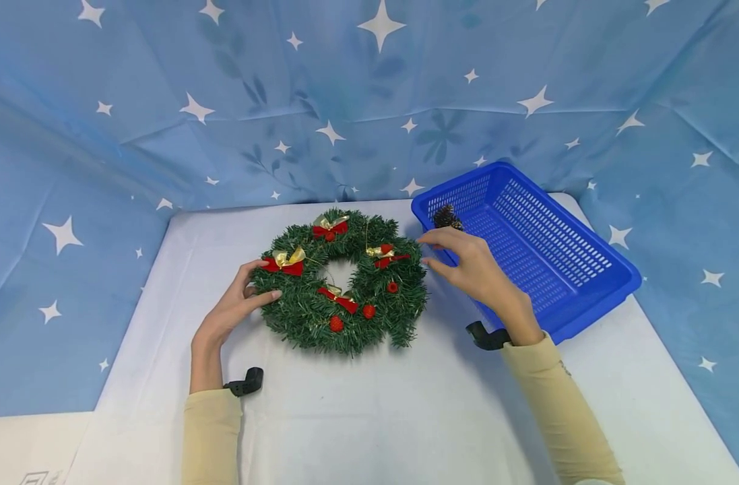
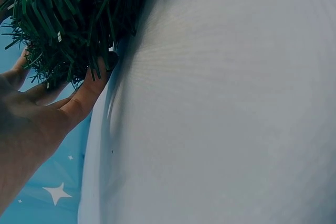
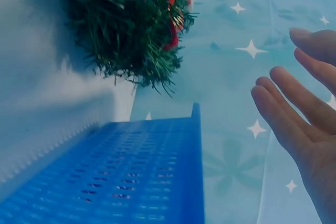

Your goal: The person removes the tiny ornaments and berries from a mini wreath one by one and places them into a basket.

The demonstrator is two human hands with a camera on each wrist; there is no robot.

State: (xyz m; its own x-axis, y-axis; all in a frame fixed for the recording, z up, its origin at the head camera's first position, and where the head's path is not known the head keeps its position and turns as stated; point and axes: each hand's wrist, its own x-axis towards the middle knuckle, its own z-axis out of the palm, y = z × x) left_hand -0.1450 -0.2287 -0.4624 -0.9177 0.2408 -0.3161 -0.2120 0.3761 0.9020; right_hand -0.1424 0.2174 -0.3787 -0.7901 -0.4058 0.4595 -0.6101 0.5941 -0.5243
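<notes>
A green artificial wreath (image 1: 305,320) lies on the white-covered table, trimmed with several red bows with gold ribbon and small red berries. My left hand (image 1: 232,300) grips its left side, thumb on the green tips beside a bow (image 1: 285,264). In the left wrist view the fingers of my left hand (image 2: 39,119) bend around the wreath's edge (image 2: 79,19). Just off the wreath's right edge, my right hand (image 1: 469,263) holds nothing. The right wrist view shows its fingers (image 3: 294,103) loosely extended, apart from the greenery (image 3: 121,30).
A blue plastic basket (image 1: 624,286) stands at the right, close beside the wreath and partly under my right forearm. Pine cones (image 1: 445,217) sit inside its far left corner. Behind the table hangs a blue curtain (image 1: 357,81) with white stars.
</notes>
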